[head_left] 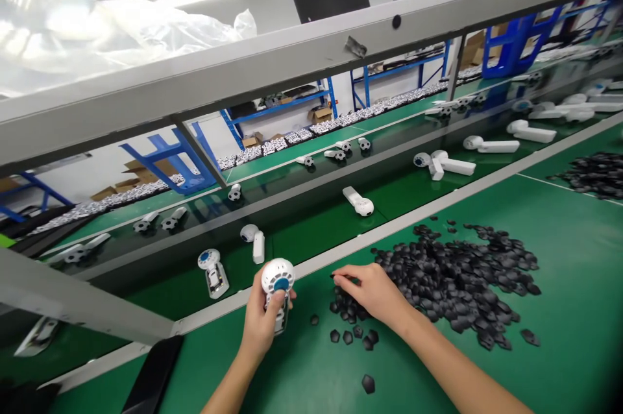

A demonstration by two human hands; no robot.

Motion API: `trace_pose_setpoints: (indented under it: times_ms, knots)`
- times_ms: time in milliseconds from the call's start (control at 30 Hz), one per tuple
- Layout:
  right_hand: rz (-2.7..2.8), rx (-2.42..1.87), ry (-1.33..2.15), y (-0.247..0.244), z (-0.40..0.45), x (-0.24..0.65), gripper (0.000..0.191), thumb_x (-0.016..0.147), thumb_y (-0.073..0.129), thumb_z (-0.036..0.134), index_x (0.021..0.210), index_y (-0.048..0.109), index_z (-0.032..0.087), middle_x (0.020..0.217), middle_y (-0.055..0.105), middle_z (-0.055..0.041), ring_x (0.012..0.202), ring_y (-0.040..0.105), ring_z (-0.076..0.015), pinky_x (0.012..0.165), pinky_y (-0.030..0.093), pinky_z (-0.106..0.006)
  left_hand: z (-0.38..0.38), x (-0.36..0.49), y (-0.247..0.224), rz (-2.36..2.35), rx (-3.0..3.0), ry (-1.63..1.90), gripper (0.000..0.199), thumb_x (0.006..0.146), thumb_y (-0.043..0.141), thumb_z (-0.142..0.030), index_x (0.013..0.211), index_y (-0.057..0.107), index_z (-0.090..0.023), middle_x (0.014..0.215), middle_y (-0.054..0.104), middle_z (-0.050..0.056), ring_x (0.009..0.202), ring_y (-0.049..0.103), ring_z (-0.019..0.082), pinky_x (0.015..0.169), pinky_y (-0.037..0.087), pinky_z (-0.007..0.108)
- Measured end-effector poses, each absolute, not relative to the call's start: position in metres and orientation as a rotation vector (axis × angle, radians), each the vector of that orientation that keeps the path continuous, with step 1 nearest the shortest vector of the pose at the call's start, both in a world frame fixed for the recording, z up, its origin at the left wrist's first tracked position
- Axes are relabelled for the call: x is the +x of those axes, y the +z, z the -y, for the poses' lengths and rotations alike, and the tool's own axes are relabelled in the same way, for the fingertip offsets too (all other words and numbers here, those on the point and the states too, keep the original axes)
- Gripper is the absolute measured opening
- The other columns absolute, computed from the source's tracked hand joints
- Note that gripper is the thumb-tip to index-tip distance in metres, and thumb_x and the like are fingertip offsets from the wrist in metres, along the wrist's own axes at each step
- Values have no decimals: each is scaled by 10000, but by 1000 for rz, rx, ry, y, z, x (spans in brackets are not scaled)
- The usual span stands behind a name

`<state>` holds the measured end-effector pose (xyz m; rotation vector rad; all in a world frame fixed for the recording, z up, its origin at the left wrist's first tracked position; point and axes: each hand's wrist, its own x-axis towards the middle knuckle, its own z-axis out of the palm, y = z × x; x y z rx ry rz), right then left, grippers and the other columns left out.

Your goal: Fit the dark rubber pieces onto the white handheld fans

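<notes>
My left hand (263,316) is closed around a white device with a round, slotted head (278,271) and a blue disc; its handle is partly hidden behind my thumb. To the right, my right hand (374,291) pinches a small black piece (333,276), mostly covered by the fingertips; it looks like one of the black pentagon pieces. Beneath that hand lies a small cluster of black pentagon pieces (348,307), with a larger pile (452,278) beyond the wrist. A few pieces are scattered nearer to me, including a single pentagon (368,383).
Past a pale rail (331,252) runs a green conveyor belt (311,226) bearing several white devices, such as one lying flat (358,202). A grey beam (292,57) crosses overhead. At lower left lies a long black object (154,375). Another black pile (596,174) is far right.
</notes>
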<state>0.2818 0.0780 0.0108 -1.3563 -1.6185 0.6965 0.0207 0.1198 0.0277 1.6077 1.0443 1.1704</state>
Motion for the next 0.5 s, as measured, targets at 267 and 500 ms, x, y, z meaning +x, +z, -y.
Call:
trace_pose_setpoints:
  times_ms: [267, 500]
  knots:
    - [1490, -1180, 1016, 14, -69, 264, 178, 944, 654, 365, 897, 745, 220, 817, 798, -27, 740, 750, -210, 630, 546, -253, -100, 42, 39, -1003, 1027, 970, 421, 899, 660, -574, 1057, 538, -203, 696, 679, 2, 487, 629, 157, 483, 490, 247]
    - [1549, -1105, 1059, 23, -53, 240, 159, 940, 670, 343, 872, 744, 220, 810, 755, 5, 594, 646, -133, 547, 488, -215, -88, 57, 35, -949, 1068, 955, 475, 872, 741, -487, 1223, 525, -252, 925, 712, 12, 642, 682, 154, 634, 560, 262]
